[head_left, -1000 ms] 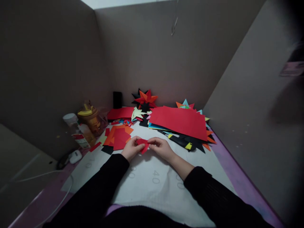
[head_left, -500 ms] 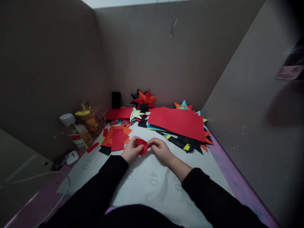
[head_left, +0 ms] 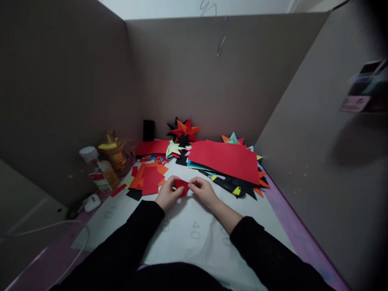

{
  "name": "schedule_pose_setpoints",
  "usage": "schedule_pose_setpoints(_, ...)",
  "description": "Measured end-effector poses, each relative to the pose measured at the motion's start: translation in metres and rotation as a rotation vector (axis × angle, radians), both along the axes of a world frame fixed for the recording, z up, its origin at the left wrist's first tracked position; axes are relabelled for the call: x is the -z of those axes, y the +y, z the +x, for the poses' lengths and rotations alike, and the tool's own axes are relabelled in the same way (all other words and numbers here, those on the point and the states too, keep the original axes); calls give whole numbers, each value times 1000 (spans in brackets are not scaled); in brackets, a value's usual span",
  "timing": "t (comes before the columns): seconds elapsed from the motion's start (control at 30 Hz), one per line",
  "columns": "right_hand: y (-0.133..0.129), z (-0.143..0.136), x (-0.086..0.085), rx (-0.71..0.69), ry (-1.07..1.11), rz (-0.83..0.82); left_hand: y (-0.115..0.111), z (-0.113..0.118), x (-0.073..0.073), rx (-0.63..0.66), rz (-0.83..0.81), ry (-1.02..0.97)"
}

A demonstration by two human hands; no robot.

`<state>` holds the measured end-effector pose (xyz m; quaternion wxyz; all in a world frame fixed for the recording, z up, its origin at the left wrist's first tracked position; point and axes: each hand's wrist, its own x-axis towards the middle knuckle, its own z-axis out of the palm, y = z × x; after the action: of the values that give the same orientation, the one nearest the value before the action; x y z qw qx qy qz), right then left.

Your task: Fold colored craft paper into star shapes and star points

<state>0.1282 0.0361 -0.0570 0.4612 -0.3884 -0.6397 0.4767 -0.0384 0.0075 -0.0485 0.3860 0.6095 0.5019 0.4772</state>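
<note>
A small piece of red paper (head_left: 182,186) is held between my two hands above the white mat (head_left: 182,242). My left hand (head_left: 169,193) pinches its left side, with the thumb lying across the front. At the paper's right edge, my right hand (head_left: 203,190) closes thumb and forefinger on it. Just beyond my left hand lie red paper pieces (head_left: 152,180) and orange paper pieces (head_left: 138,178). Past my right hand is a black cutter-like tool with yellow parts (head_left: 226,185), partly under a stack of red sheets (head_left: 226,158).
Folded paper stars (head_left: 185,130) stand against the back partition, with more stars (head_left: 233,138) at the right. On the left are a bottle (head_left: 101,173), a brown-and-yellow container (head_left: 113,155), a white case (head_left: 91,203) and a cable (head_left: 86,242). Grey partitions enclose three sides.
The red paper looks flatter and more angular at its edges. Both hands keep their grip in nearly the same place. The camera view has tilted slightly upward.
</note>
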Motion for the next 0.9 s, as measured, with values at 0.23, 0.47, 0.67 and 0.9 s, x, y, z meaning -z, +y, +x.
schedule_pose_setpoints(0.23, -2, -3, -2, -16, 8, 59, 1, -1, -1, 7, -91, -173)
schedule_pose_setpoints(0.47, -10, -4, -10, -30, 90, -109, -5, -6, -6, -69, 233, 333)
schedule_pose_setpoints(0.67, -13, -5, -12, -25, 172, -56, -8, -11, -13, -86, 411, 423)
schedule_pose_setpoints(0.9, -16, -3, -15, 107, 151, 136, -7, -18, -16, -66, 281, 169)
